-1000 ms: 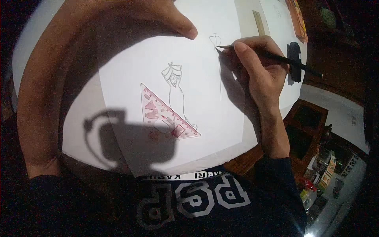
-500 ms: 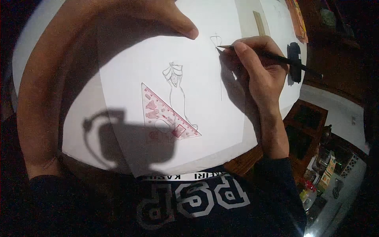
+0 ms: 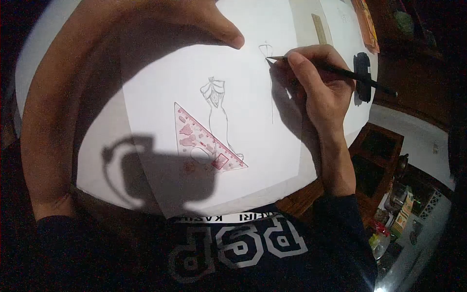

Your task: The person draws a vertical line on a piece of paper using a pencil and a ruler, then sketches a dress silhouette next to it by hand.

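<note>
In my right hand (image 3: pixel 323 82) is a dark pencil (image 3: pixel 350 74), pinched between thumb and fingers. Its tip meets the white paper (image 3: pixel 262 146) just under a small faint sketch (image 3: pixel 265 50), from which a thin line runs down. My left hand (image 3: pixel 202 19) rests at the top of the sheet, thumb stretched out; its other fingers are cut off by the view's upper edge. Between the hands and nearer my body is a pencil drawing of a figure in a gown (image 3: pixel 219 114). A clear set square with pink prints (image 3: pixel 194 141) overlaps its lower part.
A short ruler (image 3: pixel 318 28) lies beyond my right hand. Near the board's right edge are a black object (image 3: pixel 362 78) and an orange booklet (image 3: pixel 366 24). A wooden cabinet (image 3: pixel 377 155) stands at the right, with assorted containers (image 3: pixel 382 238) below. A dark shadow crosses the paper.
The pencil tip has shifted very slightly left beneath the small sketch. My left hand and the set square stay where they were.
</note>
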The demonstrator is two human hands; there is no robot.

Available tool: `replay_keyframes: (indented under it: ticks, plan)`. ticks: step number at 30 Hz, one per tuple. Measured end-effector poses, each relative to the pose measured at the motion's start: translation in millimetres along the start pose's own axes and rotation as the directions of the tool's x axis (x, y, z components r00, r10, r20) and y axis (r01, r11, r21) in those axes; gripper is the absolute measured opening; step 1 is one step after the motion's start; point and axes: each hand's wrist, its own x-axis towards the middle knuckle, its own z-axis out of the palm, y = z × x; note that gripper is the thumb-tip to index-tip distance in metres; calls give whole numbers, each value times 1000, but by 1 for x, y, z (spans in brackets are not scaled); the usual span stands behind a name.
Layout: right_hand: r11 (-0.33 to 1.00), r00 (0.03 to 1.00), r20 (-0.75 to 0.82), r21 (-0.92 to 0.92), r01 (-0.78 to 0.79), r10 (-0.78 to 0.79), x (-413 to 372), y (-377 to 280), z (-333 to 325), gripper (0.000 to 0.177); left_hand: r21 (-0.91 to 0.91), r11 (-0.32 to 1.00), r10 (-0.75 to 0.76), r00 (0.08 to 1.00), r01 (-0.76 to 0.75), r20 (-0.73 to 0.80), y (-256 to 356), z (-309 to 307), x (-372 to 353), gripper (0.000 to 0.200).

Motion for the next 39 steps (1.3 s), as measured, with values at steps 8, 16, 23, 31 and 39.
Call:
replay_keyframes:
  ticks: [8,16,23,31,39]
  plan:
    - [1000,1000,-1,13,23,-23,-1,1,2,13,-30,999,-10,1000,10,-20,6,0,-2,71]
    - [1000,1000,-3,-18,21,-21,0,2,2,13,-44,980,193,981,-194,-25,-17,4,-2,70]
    - [1000,1000,-26,17,-11,11,-1,1,4,14,-40,999,-3,999,2,-37,5,1,-3,70]
    - [996,998,-1,-64,60,-60,1,1,1,15,-48,996,76,996,-78,-37,-9,2,-3,69]
    - [999,1000,-13,45,-17,18,-1,-3,3,15,-38,978,204,978,-206,-50,-7,1,-8,69]
